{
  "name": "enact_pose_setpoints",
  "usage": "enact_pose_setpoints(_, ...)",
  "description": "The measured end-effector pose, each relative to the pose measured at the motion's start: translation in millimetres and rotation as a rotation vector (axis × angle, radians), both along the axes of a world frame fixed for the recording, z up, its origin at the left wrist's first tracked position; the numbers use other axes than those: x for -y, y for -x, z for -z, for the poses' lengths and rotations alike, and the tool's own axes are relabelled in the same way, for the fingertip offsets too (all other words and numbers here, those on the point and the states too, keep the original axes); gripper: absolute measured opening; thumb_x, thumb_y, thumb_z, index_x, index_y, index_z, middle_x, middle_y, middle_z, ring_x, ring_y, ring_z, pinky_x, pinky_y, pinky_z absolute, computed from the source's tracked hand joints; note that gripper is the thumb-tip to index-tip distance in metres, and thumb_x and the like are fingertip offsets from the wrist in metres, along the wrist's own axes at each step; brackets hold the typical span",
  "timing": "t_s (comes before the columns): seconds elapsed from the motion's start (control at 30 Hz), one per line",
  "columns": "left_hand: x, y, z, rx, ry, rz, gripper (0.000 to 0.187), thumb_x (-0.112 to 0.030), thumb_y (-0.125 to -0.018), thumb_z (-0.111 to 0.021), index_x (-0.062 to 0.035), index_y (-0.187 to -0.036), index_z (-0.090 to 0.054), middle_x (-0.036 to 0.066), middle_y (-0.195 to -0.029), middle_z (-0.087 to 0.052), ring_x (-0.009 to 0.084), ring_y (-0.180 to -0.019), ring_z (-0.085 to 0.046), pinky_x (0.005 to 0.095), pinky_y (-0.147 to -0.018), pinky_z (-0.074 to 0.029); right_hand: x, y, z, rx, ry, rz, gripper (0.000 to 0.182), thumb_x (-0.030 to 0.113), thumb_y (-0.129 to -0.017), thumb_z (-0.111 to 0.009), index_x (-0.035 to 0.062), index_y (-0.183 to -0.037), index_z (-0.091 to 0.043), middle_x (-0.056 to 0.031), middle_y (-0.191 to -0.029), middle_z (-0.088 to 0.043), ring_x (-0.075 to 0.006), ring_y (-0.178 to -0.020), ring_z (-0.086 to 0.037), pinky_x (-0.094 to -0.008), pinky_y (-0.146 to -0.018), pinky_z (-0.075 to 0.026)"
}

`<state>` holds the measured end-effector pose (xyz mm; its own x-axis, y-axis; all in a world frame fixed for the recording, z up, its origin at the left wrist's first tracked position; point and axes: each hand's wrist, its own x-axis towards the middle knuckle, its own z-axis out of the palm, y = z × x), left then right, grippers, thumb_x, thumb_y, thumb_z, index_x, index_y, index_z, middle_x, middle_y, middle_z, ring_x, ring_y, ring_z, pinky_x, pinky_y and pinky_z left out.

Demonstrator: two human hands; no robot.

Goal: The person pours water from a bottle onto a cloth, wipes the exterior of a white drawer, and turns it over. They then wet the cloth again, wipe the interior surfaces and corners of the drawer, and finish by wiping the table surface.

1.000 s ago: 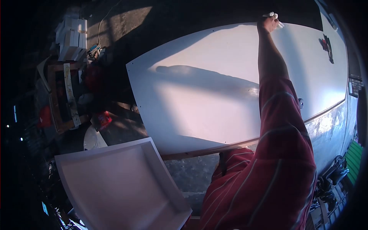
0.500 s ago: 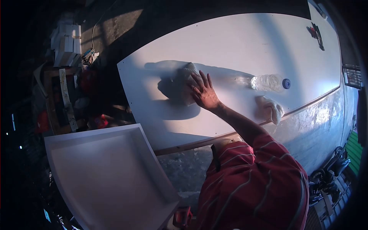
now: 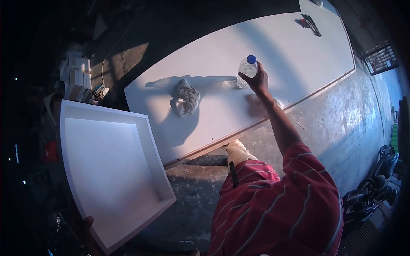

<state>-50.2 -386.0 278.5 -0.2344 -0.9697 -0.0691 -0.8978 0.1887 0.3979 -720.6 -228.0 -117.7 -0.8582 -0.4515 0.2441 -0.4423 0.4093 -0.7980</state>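
Observation:
My right hand is closed around a clear plastic bottle with a blue cap. The bottle is tipped up over the white board, cap end toward the far side. At the lower left, the thumb of my left hand hooks over the edge of a white open box shaped like a drawer; its other fingers are hidden. A crumpled pale cloth lies on the board left of the bottle. A second pale cloth is mostly covered by my right forearm.
Dark tools lie at the board's far right. Stacked white pieces stand on the floor at the left, beside a cable. A motorbike is at the right, and a grate stands behind.
My right hand has left the crumpled cloth, moved right and taken hold of the bottle, which was lying down. The white box has swung up and its inside is better lit.

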Motion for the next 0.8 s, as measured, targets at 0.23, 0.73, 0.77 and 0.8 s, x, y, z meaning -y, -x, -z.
enact_pose_setpoints(0.23, -16.5, 42.3, -0.8, -0.239, -0.118, 0.033, 0.079, -0.033, -0.068, -0.08, -0.0071, -0.135, -0.048, 0.012, -0.133, -0.05, 0.0278, -0.117, -0.049, 0.0401, -0.095, -0.042, -75.0, 80.7, -18.9, -0.144, 0.074, 0.389, 0.073, 0.048, -0.063, -0.082, 0.0009, -0.11, -0.051, -0.0205, -0.094, -0.066, -0.0385, -0.09, -0.064, -0.0445, -0.077, -0.05)
enact_pose_setpoints(0.73, -16.4, 23.5, 7.7, -0.154, -0.102, 0.075, 0.089, -0.037, -0.058, -0.08, -0.0012, -0.133, -0.049, 0.01, -0.123, -0.054, 0.0235, -0.113, -0.053, 0.0368, -0.094, -0.042, -172.2, 144.6, 26.8, -0.151, -0.23, 0.865, 0.116, 0.058, -0.064, -0.078, -0.0146, -0.136, -0.022, -0.0279, -0.137, -0.036, -0.0394, -0.132, -0.031, -0.0448, -0.11, -0.027)
enact_pose_setpoints(0.77, -20.0, 30.1, 9.9, -0.197, -0.12, 0.06, 0.088, -0.038, -0.058, -0.08, -0.0024, -0.133, -0.049, 0.009, -0.122, -0.054, 0.0227, -0.114, -0.052, 0.036, -0.094, -0.042, -167.6, 129.8, 38.2, -0.181, -0.133, 0.891, 0.104, 0.055, -0.07, -0.075, -0.0115, -0.135, -0.028, -0.0266, -0.135, -0.039, -0.0383, -0.128, -0.036, -0.0448, -0.108, -0.03)
enact_pose_setpoints(0.8, -21.3, 29.6, 11.9, -0.198, -0.122, 0.04, 0.088, -0.038, -0.058, -0.08, -0.0024, -0.133, -0.049, 0.009, -0.122, -0.054, 0.0227, -0.114, -0.052, 0.036, -0.094, -0.042, -164.6, 114.3, 51.2, -0.208, -0.037, 0.915, 0.093, 0.052, -0.075, -0.072, -0.0084, -0.134, -0.034, -0.0253, -0.133, -0.042, -0.0372, -0.124, -0.041, -0.0448, -0.105, -0.034)
